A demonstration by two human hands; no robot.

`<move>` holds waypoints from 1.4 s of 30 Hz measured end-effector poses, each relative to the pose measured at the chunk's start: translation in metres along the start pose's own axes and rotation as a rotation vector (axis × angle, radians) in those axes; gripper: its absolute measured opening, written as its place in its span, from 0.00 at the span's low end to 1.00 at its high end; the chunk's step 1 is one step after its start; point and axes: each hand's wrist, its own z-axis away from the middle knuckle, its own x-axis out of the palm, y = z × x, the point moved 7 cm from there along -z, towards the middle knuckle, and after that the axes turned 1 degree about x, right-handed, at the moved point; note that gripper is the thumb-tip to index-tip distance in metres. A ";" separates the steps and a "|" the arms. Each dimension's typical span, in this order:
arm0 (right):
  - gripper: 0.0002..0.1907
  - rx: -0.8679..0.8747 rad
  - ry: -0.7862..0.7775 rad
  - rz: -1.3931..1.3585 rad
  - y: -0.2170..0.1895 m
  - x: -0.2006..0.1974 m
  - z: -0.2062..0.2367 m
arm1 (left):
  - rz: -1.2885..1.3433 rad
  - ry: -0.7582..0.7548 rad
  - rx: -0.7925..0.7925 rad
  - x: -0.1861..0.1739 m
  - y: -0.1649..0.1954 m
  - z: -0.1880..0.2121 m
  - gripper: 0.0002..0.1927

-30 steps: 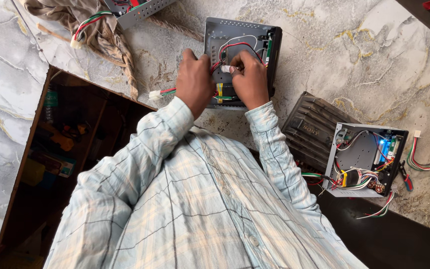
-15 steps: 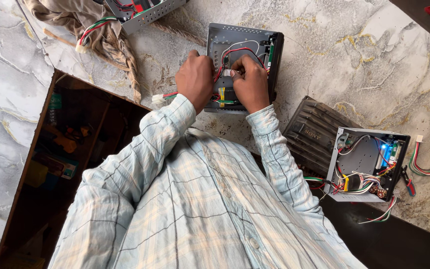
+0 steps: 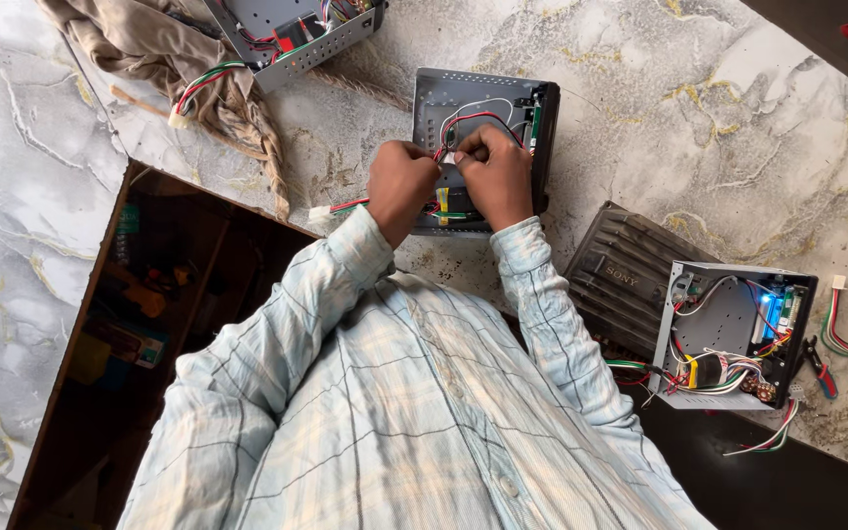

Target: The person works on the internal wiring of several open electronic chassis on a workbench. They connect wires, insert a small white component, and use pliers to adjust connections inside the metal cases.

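Observation:
An open grey metal electronics case [image 3: 483,93] lies on the marble counter [image 3: 699,128], with red, white and black wires looped inside. Both hands work over its near half. My left hand [image 3: 399,185] and my right hand [image 3: 498,177] pinch a small white connector [image 3: 449,157] on the red and white wires between their fingertips. A yellow part and green wires show just below the hands. Plaid shirt sleeves cover both arms.
A second open case [image 3: 733,334] full of coloured wires sits at the right, next to a black ribbed cover [image 3: 620,275] and red-handled pliers [image 3: 821,371]. A third chassis [image 3: 291,29] and a brown cloth [image 3: 164,59] lie at top left. A dark open cabinet [image 3: 139,334] is at left.
My two hands have drawn closer together around the white connector. The view has shifted slightly, so the case sits lower in the picture.

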 end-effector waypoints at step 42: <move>0.07 -0.355 0.067 0.176 -0.024 -0.008 0.027 | -0.537 0.067 1.058 -0.005 0.037 0.017 0.10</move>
